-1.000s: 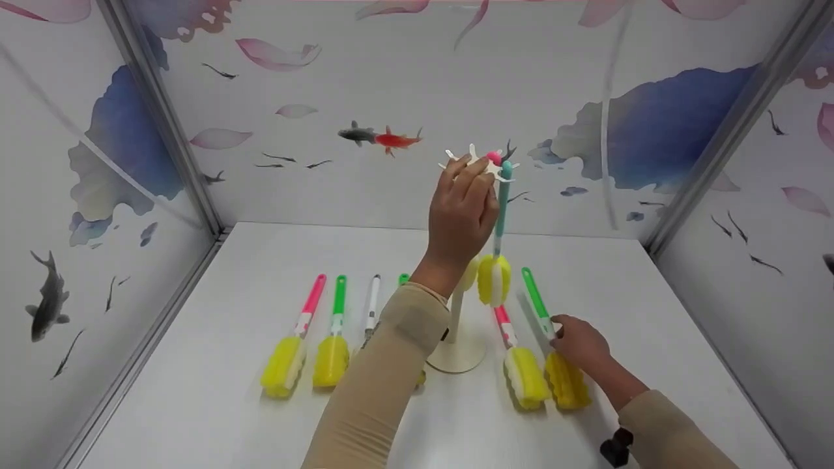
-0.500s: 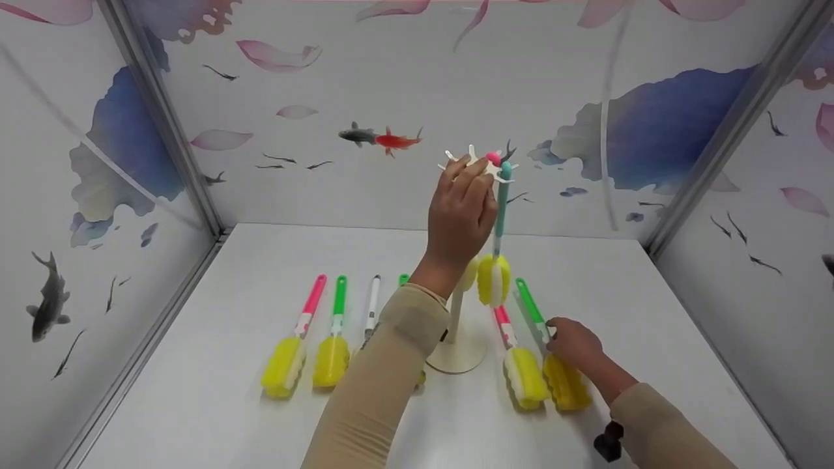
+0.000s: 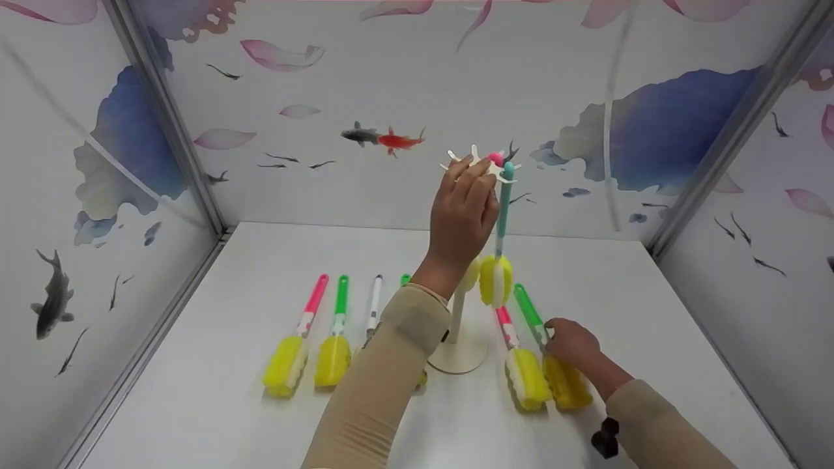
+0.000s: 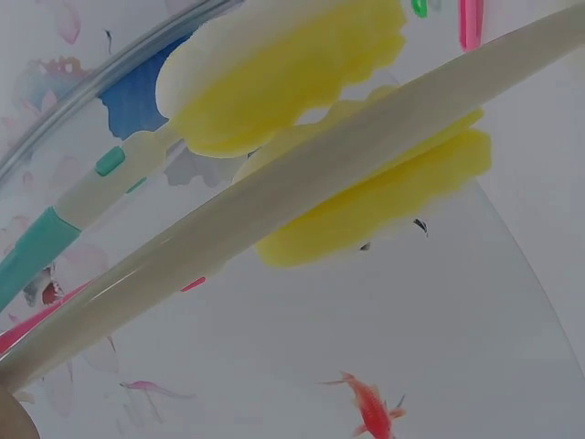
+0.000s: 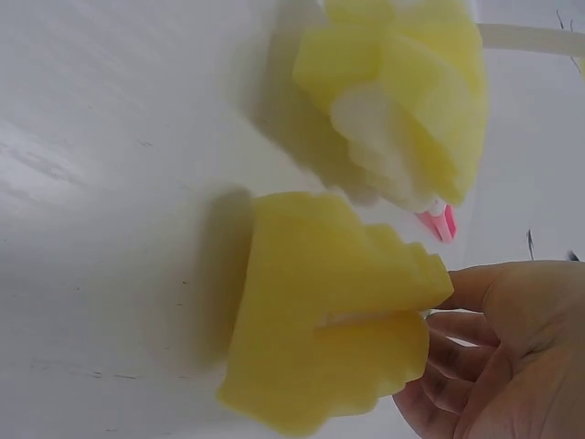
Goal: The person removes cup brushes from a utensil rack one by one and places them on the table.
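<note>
My left hand (image 3: pixel 461 218) grips the top of a white stand with the spoked rack (image 3: pixel 474 153) at its fingertips. From the rack hangs a sponge bottle brush with a teal handle (image 3: pixel 504 208); beside it a pink handle end (image 3: pixel 496 158) shows. In the left wrist view two yellow sponge heads hang by the stand's pole (image 4: pixel 219 224). My right hand (image 3: pixel 573 342) pinches the neck of a green-handled bottle brush (image 3: pixel 528 307) at the right of the table. Its yellow sponge (image 5: pixel 334 320) fills the middle of the right wrist view, and part of the neck is hidden by fingers.
Just left of the held brush lies a pink-handled brush (image 3: pixel 526 381). Further left lie a pink one (image 3: pixel 285 365), a green one (image 3: pixel 333 361) and a white-handled one (image 3: pixel 374 299); my left sleeve partly hides others. The stand's round base (image 3: pixel 458 359) is mid-table, with printed walls around.
My right hand has shifted slightly left, and the green brush's handle end has come a little nearer and to the left. My left hand keeps its place on the stand.
</note>
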Demonstrator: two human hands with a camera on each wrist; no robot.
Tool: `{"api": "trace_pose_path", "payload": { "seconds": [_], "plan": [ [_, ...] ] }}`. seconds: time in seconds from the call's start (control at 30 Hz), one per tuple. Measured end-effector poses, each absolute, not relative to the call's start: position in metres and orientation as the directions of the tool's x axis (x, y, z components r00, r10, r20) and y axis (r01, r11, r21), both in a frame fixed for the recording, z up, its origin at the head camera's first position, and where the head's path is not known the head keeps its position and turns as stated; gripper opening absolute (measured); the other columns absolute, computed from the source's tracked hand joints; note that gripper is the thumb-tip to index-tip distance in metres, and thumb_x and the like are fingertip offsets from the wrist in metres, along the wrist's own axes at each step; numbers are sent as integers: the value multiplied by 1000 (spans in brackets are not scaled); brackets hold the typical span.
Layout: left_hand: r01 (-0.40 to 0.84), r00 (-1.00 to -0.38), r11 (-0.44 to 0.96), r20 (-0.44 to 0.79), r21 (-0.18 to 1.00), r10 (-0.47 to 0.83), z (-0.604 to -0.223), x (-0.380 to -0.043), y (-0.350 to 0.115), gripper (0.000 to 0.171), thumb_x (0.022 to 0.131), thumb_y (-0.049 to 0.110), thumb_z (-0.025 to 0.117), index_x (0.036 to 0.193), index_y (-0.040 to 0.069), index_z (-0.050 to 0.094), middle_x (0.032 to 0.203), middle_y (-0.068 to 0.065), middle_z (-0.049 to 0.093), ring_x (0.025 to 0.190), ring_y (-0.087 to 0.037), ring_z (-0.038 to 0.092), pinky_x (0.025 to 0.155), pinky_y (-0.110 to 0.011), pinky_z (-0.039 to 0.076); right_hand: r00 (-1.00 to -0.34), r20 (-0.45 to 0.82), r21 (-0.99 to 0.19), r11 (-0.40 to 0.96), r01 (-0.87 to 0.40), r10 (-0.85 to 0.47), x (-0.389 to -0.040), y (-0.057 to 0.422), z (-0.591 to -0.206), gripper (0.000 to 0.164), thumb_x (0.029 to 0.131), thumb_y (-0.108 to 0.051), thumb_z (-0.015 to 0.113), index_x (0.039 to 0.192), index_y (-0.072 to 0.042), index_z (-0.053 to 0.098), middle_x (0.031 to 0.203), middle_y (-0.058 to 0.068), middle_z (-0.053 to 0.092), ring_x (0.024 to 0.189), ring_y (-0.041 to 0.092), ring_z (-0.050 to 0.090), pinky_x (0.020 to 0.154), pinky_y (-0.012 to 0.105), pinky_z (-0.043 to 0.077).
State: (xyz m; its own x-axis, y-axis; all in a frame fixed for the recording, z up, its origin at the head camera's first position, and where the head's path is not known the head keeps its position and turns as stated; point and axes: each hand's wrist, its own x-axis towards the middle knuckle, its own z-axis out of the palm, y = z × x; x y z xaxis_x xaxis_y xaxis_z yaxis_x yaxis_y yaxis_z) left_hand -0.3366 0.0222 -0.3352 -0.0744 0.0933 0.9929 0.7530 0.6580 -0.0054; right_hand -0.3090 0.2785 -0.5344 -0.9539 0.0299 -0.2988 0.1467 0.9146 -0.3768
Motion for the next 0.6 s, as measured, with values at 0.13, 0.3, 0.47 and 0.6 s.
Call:
{"api": "trace_pose_path", "payload": {
  "seconds": [0.13,0.3,0.47,0.6],
  "plan": [
    [749,-77,663,992,-10,102,-336,-337,22,16,92,4,58,108,3,59,122,-13,63,118,-31,55,110,-36,32,-951,-306,-372,916,151,33,-312,278,-537,48,91,-15,66,134,1,52,117,18,61,92,28,57,92,55,46],
    [743,-74,670,993,-10,97,-335,-337,23,16,91,5,61,107,4,59,121,-13,63,117,-31,55,110,-36,32,-950,-312,-370,917,149,29,-314,277,-537,47,91,-14,65,133,2,52,119,20,60,92,28,56,93,54,46],
    [728,-70,685,994,-4,79,-334,-336,25,12,94,10,64,104,4,60,118,-12,65,115,-30,57,110,-35,33,-945,-324,-383,908,167,37,-313,275,-537,46,92,-14,64,133,2,52,120,20,59,92,28,56,94,55,45],
    [701,-69,713,995,2,65,-332,-336,26,11,96,12,62,102,3,61,116,-11,66,114,-29,58,109,-34,33,-949,-312,-387,909,157,31,-313,275,-538,46,92,-15,65,132,3,52,118,20,60,90,28,56,93,55,46]
  ]
}}
